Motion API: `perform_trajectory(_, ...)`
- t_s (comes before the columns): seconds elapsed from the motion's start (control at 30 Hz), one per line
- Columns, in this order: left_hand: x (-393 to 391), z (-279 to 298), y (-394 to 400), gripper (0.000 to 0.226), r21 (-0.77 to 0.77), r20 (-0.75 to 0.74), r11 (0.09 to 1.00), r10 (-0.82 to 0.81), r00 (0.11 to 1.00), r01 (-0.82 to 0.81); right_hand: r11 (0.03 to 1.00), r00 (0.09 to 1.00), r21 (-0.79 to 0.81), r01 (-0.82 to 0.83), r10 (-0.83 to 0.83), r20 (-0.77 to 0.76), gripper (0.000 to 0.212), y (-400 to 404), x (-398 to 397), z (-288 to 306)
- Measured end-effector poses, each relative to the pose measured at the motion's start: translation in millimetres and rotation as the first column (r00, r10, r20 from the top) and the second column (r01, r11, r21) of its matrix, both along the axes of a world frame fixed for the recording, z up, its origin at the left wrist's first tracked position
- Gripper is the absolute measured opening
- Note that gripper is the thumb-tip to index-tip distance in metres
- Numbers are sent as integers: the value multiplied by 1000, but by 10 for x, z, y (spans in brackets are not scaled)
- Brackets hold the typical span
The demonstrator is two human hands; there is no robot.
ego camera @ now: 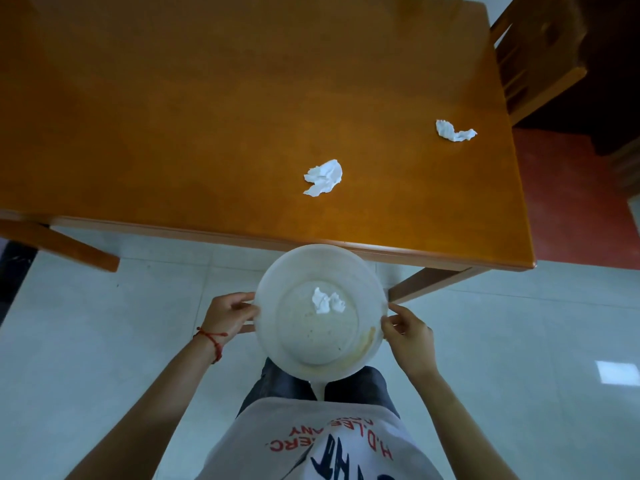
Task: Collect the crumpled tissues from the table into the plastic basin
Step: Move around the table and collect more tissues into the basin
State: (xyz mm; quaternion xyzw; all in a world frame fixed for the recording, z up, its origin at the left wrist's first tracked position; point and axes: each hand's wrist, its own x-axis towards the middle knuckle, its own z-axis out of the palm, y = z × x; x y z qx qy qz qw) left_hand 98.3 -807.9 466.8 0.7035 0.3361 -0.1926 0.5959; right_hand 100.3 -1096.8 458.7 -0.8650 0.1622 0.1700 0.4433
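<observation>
A round white plastic basin (277, 344) is held in front of me, just below the table's near edge. My left hand (230, 313) grips its left rim and my right hand (410, 336) grips its right rim. One crumpled white tissue (327, 300) lies inside the basin. Two more crumpled tissues lie on the orange wooden table (173, 116): one tissue (323, 177) near the front middle, another tissue (453, 130) farther right, close to the table's right edge.
A wooden chair (533, 57) stands at the table's far right corner. Part of another chair (59, 244) juts out under the table's left front. Pale floor tiles (519, 341) surround me; a red floor area (568, 195) lies right of the table.
</observation>
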Motion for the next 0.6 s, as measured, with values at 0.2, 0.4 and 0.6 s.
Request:
perform_trajectory(0.2, 13, -60, 6, 34, -4, -10, 1000, -4, 1000, 4, 1000, 999, 7, -11, 11, -45, 31, -12, 64, -25)
perform_trajectory(0.4, 49, -109, -45, 35, -10, -35, 1000, 22, 999, -22, 998, 996, -12, -63, 62, -64, 33, -67, 216, -68)
perform_trajectory(0.6, 15, -157, -110, 34, -9, -55, 998, 54, 997, -54, 995, 989, -12, -101, 100, -110, 34, -131, 293, -89)
